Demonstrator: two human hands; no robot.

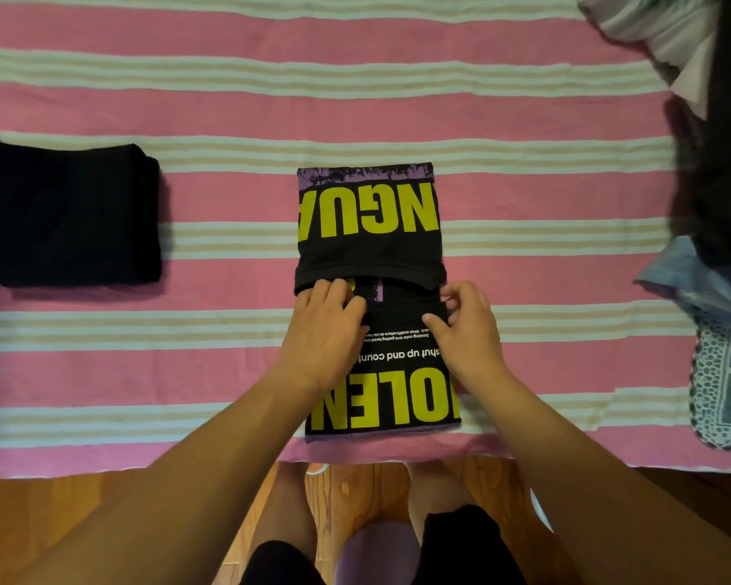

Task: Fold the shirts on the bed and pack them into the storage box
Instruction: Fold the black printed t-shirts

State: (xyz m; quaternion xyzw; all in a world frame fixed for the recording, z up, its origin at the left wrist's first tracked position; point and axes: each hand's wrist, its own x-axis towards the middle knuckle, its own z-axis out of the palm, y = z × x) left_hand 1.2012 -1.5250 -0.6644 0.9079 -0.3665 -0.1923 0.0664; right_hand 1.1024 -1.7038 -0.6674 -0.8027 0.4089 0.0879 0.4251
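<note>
A black shirt with yellow letters and purple trim (372,230) lies folded into a narrow strip on the pink striped bed (229,111), its far end doubled back toward me. My left hand (326,327) has its fingers curled on the folded hem at the left side. My right hand (467,323) pinches the cloth at the hem's right side. A folded black shirt (66,213) rests at the left of the bed. No storage box is in view.
A heap of unfolded clothes (676,40), white, dark and light blue, lies along the right edge. A patterned teal cloth (722,386) sits at the near right. The bed's near edge meets a wooden floor (102,513), where my legs stand.
</note>
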